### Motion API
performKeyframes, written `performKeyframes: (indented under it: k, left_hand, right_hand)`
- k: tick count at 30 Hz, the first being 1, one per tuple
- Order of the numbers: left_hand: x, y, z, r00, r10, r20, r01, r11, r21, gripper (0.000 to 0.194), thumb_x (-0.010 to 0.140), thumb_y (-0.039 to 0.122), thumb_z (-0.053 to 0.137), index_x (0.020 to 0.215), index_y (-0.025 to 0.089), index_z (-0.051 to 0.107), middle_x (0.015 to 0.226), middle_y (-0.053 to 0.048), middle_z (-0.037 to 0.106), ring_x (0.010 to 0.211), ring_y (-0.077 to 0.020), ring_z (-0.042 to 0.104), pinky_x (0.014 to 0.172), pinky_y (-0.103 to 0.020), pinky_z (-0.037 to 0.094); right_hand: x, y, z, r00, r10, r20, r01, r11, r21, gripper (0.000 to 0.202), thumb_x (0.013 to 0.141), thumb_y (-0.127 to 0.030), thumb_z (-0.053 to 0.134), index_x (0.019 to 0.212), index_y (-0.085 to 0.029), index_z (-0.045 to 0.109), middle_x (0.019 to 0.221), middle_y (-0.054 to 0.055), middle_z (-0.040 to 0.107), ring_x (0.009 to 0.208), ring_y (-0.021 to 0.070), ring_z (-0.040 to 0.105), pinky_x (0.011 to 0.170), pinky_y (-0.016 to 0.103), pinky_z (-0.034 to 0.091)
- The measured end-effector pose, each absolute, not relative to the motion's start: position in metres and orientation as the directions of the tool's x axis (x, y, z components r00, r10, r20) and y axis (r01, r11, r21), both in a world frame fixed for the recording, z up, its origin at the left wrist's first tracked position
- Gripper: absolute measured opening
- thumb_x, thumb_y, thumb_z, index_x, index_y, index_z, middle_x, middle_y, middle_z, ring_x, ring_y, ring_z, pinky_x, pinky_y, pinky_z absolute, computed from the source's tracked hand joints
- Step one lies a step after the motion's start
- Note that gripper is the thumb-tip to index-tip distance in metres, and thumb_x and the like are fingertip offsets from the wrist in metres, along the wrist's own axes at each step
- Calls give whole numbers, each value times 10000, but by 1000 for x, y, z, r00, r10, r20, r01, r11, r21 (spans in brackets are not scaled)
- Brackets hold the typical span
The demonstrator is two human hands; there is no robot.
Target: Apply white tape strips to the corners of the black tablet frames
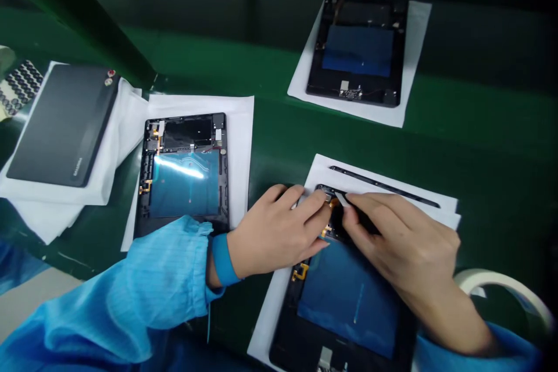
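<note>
An opened tablet, its blue inner panel and small gold flex parts exposed, lies on white sheets in front of me. My left hand, with a blue band at the wrist, is closed at its upper left corner, bent fingertips on the tablet's edge and parts. Between the thumb and index finger of my right hand is a small pale strip, pinched, its tip at the tablet's top edge near my left fingertips. My fingers hide part of that corner. Just above lies a thin black strip on the paper.
Another opened tablet rests on paper at left, partly behind my sleeve. A third opened tablet sits farther back. A closed dark tablet is at far left, near a green post. A tape roll stands at right.
</note>
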State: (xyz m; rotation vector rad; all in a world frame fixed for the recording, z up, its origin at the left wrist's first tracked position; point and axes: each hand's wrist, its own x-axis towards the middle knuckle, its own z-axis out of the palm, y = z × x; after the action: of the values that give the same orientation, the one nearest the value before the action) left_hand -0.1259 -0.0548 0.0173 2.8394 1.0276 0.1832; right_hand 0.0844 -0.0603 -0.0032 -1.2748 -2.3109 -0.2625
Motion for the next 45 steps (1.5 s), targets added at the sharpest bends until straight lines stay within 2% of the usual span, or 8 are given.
performKeyframes:
  k: [12, 19, 29, 31, 36, 38, 42, 45]
  left_hand:
    - [-126, -55, 17, 751, 656, 74, 641, -752, 153, 429, 996, 397, 478, 1306, 109, 544, 1350, -101, 554, 1145, -288, 522, 917, -423, 436]
    - [-126, -57, 16, 747, 661, 74, 646, -747, 159, 416, 1003, 385, 454, 1309, 118, 543, 1361, -97, 547, 1151, -283, 517, 917, -421, 436]
    - [-126, -55, 17, 762, 644, 69, 631, -761, 149, 410, 1022, 389, 410, 1301, 123, 550, 1428, -85, 506, 1174, -281, 491, 916, -424, 422]
    - [-126, -54, 16, 766, 640, 60, 626, -765, 153, 411, 1023, 392, 406, 1302, 125, 549, 1418, -80, 516, 1171, -280, 489, 912, -426, 421]
    - [-125, -54, 17, 768, 638, 47, 625, -764, 157, 419, 1024, 390, 402, 1312, 119, 543, 1420, -74, 514, 1168, -285, 484, 914, -431, 414]
    - [-125, -54, 17, 769, 638, 40, 626, -764, 156, 420, 1022, 391, 410, 1314, 119, 542, 1426, -74, 509, 1171, -286, 480, 917, -431, 410]
    - [-125, -54, 17, 770, 637, 34, 626, -764, 156, 417, 1019, 393, 418, 1312, 124, 543, 1439, -86, 498, 1179, -283, 477, 924, -425, 400]
    - [-125, -54, 17, 768, 639, 37, 627, -763, 158, 418, 1016, 395, 426, 1316, 126, 541, 1436, -94, 499, 1176, -279, 482, 921, -423, 399]
  right_hand:
    - [80, -60, -3, -478, 734, 483, 843, 537, 18, 141, 840, -190, 687, 975, -162, 662, 880, 19, 734, 712, 132, 642, 622, 262, 435]
    - [82, -61, -2, -413, 755, 510, 847, 523, -88, 118, 843, -165, 679, 958, -174, 655, 884, -2, 740, 735, 116, 671, 624, 232, 458]
    - [79, -61, -2, -434, 752, 497, 850, 524, -50, 111, 821, -160, 701, 920, -175, 655, 853, -4, 737, 728, 135, 679, 604, 254, 457]
    - [79, -60, -2, -417, 766, 489, 841, 529, -112, 101, 833, -157, 686, 925, -180, 653, 859, 2, 738, 742, 139, 682, 623, 252, 472]
    - [82, -58, -3, -304, 811, 500, 760, 523, -386, 127, 843, -113, 657, 946, -188, 656, 843, 14, 725, 723, 117, 666, 653, 226, 504]
    - [83, -58, -4, -307, 808, 503, 779, 517, -354, 136, 839, -117, 661, 957, -183, 659, 847, 17, 727, 716, 117, 663, 644, 227, 495]
    - [81, -61, -5, -382, 784, 489, 849, 507, -151, 114, 840, -157, 668, 949, -187, 657, 886, 10, 744, 732, 133, 673, 616, 249, 455]
    - [80, -62, -5, -399, 783, 478, 864, 496, -92, 93, 844, -165, 656, 934, -189, 662, 881, 6, 747, 730, 134, 674, 611, 257, 440]
